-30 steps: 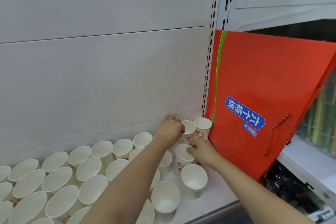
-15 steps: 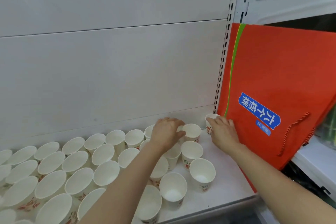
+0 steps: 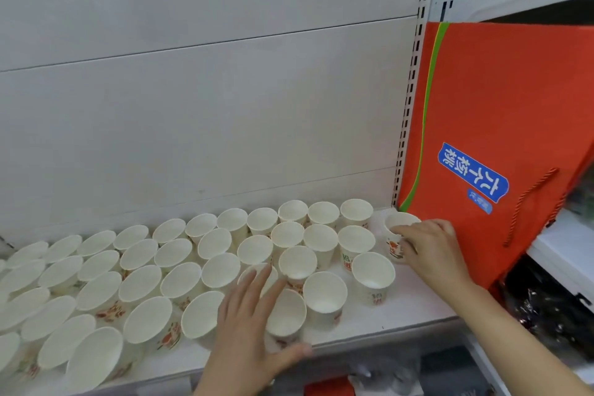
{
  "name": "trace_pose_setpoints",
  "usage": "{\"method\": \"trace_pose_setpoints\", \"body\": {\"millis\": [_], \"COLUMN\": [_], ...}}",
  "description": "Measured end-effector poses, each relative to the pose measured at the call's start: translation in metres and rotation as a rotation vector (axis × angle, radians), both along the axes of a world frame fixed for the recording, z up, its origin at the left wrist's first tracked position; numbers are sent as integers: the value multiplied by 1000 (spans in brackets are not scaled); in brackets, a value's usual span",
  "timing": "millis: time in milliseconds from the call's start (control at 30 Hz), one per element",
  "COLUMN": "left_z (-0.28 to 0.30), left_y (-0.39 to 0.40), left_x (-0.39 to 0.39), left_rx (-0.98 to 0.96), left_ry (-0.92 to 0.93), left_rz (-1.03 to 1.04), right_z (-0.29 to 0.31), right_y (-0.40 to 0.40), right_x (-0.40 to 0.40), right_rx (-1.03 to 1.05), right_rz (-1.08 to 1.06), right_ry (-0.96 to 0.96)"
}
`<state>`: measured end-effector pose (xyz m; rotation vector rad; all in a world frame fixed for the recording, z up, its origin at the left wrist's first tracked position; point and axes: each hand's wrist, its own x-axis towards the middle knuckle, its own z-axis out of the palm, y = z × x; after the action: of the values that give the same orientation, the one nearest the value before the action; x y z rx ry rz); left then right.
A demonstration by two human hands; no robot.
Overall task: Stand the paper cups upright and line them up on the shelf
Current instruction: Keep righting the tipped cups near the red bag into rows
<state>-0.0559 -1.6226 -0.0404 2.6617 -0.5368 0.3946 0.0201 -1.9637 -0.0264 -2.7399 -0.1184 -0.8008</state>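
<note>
My right hand [image 3: 430,247] grips the 3 o'clock end cup [image 3: 398,235] beside the orange bag [image 3: 501,112]; left hand [image 3: 254,321] spread flat over front cups [image 3: 286,312].

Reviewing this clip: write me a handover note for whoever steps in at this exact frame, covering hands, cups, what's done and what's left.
Right hand: grips the end cup beside the orange bag, apart from the rows.
Left hand: open, fingers spread over a front cup.
Cups: the paper cups in view stand upright on the shelf, in rough rows.
Done: standing up.
Left: bring the end cup into line, straighten the front rows.
</note>
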Motion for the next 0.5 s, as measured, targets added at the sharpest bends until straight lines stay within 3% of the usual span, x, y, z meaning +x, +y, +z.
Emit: {"method": "trace_pose_setpoints", "body": {"millis": [500], "left_z": [-16], "left_y": [-43], "left_x": [5], "left_rx": [94], "left_ry": [-24], "left_rz": [147], "right_z": [-14], "right_y": [13], "right_x": [-49], "right_rx": [-21], "right_rz": [11], "right_ry": [-30]}}
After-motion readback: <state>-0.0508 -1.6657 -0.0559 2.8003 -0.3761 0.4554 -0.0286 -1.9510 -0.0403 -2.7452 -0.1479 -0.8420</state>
